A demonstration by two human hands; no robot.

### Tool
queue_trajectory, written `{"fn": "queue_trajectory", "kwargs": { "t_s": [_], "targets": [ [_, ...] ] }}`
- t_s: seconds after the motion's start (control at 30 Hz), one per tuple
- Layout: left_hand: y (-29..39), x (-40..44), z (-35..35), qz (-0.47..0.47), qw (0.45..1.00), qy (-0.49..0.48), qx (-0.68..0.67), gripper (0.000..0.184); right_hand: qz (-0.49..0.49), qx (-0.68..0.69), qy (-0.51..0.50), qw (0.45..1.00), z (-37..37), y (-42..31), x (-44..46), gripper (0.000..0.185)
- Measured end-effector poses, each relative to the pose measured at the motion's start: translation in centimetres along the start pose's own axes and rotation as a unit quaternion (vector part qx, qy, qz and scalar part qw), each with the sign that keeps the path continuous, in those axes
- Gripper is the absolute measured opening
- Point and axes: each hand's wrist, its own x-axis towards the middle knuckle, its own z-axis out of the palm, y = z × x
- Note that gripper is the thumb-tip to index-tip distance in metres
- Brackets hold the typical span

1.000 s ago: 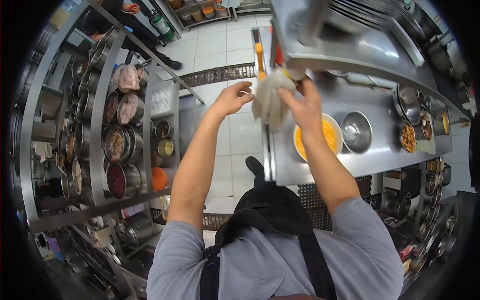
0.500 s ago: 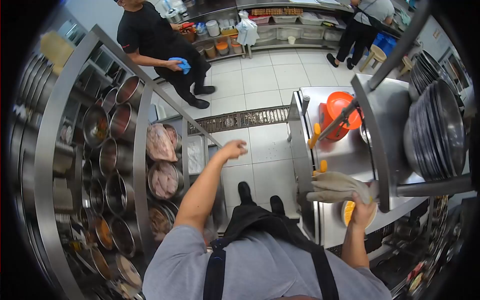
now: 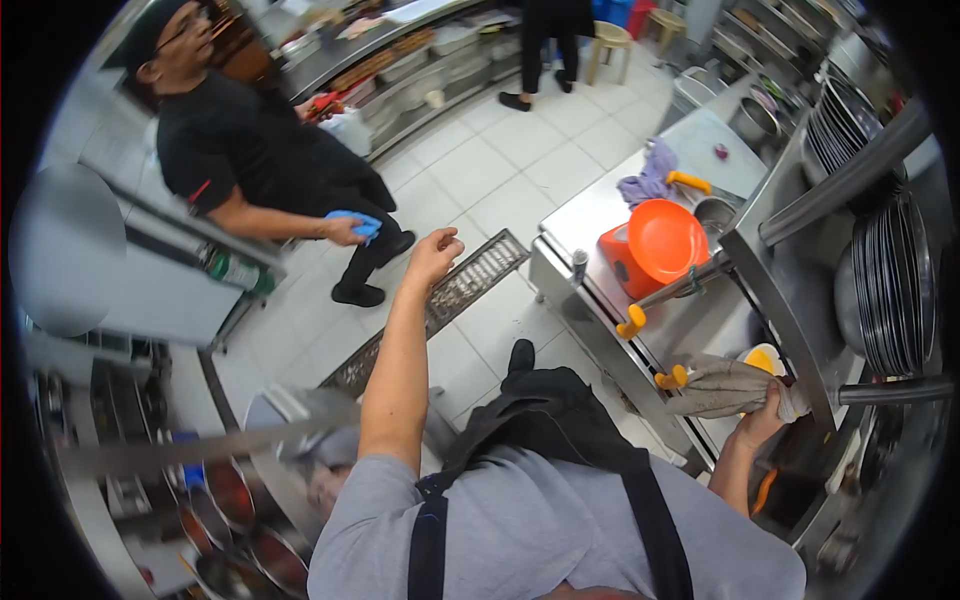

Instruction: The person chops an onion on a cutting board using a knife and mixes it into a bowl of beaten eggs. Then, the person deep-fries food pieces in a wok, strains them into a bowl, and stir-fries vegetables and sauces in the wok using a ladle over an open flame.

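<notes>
My left hand (image 3: 435, 257) is stretched forward over the floor drain, fingers loosely bent and partly apart, with nothing visible in it. On the right, my right hand (image 3: 762, 420) grips one end of a crumpled beige cloth (image 3: 722, 386). The cloth hangs beside the steel counter, under a shelf post. Just beyond the cloth, a bowl with yellow contents (image 3: 763, 358) is partly covered. Orange-yellow handle ends (image 3: 632, 321) stick out near the counter edge. Farther along the counter is an orange-red container with a round lid (image 3: 668, 242).
A person in black (image 3: 250, 170) stands ahead on the left, holding a blue cloth (image 3: 355, 224). Another person's black trousers (image 3: 552, 40) show at the back. Stacked metal bowls (image 3: 890, 290) sit at right. A floor drain grate (image 3: 475, 275) crosses the tiles; metal pots (image 3: 228, 492) stand lower left.
My view has turned and moved forward, so the rack of meat pots has slid to the lower left. My left hand has risen in view; my right hand still holds the cloth.
</notes>
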Motion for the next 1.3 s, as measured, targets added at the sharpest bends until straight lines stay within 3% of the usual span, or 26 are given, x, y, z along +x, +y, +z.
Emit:
{"fn": "queue_trajectory", "kwargs": {
  "t_s": [0.07, 0.2, 0.27, 0.37, 0.47, 0.53, 0.6, 0.7, 0.73, 0.8, 0.87, 0.93, 1.03, 1.13, 1.2, 1.23, 1.3],
  "targets": [
    [1.2, 4.2, 1.4, 0.029, 0.997, -0.053, 0.043, 0.048, -0.043, 0.004, 0.085, 0.995, 1.5, -0.1, -0.5, 0.022],
    [3.1, 10.5, 4.7, 0.063, 0.982, -0.16, 0.084, 0.046, -0.063, -0.068, 0.209, 0.974, 2.9, -0.3, -0.8, 0.03],
    [4.1, 14.3, 6.5, 0.085, 0.967, -0.215, 0.11, 0.045, -0.055, -0.092, 0.251, 0.962, 4.6, -1.5, -1.4, 0.032],
    [8.1, 19.0, 10.3, 0.192, 0.942, -0.237, 0.141, 0.043, 0.006, -0.133, 0.306, 0.943, 6.8, -2.7, -3.4, 0.036],
    [11.8, 23.7, 14.9, 0.276, 0.903, -0.293, 0.15, 0.042, -0.004, -0.23, 0.351, 0.908, 10.9, -3.0, -8.6, 0.037],
    [14.0, 26.4, 18.6, 0.308, 0.887, -0.318, 0.131, 0.042, -0.003, -0.33, 0.423, 0.844, 11.9, 0.5, -14.5, 0.037],
    [15.7, 28.1, 22.2, 0.323, 0.869, -0.34, 0.158, 0.041, 0.124, -0.405, 0.374, 0.825, 14.6, 1.8, -20.5, 0.033],
    [18.8, 30.2, 27.5, 0.352, 0.843, -0.363, 0.184, 0.043, 0.207, -0.149, 0.216, 0.942, 24.5, 1.1, -23.4, 0.026],
    [19.1, 31.1, 29.5, 0.374, 0.823, -0.374, 0.208, 0.044, 0.242, -0.202, 0.11, 0.943, 28.3, -0.2, -21.8, 0.02],
    [19.9, 33.3, 34.0, 0.4, 0.795, -0.37, 0.266, 0.046, 0.068, -0.21, -0.058, 0.974, 34.9, -0.5, -16.4, 0.014],
    [19.0, 35.0, 37.7, 0.404, 0.785, -0.367, 0.293, 0.046, -0.04, -0.182, -0.141, 0.972, 40.6, -0.8, -10.7, 0.018],
    [19.6, 36.9, 41.6, 0.421, 0.774, -0.355, 0.311, 0.045, -0.079, -0.19, -0.106, 0.973, 45.2, -0.8, -3.7, 0.022],
    [20.7, 39.4, 48.2, 0.458, 0.75, -0.349, 0.325, 0.044, 0.001, -0.172, 0.054, 0.984, 48.9, 2.8, 7.9, 0.035],
    [21.7, 41.5, 55.3, 0.471, 0.734, -0.372, 0.318, 0.049, 0.025, -0.309, 0.172, 0.935, 48.5, 10.6, 17.1, 0.041],
    [22.6, 41.8, 58.6, 0.506, 0.728, -0.36, 0.291, 0.055, 0.076, -0.568, 0.185, 0.798, 46.6, 15.1, 21.3, 0.051],
    [22.2, 42.4, 60.6, 0.52, 0.717, -0.363, 0.291, 0.054, 0.078, -0.573, 0.2, 0.791, 45.9, 16.1, 23.3, 0.051],
    [22.5, 43.9, 62.9, 0.529, 0.686, -0.423, 0.268, 0.05, 0.269, -0.597, 0.104, 0.749, 44.8, 17.8, 25.1, 0.06]
  ]
}}
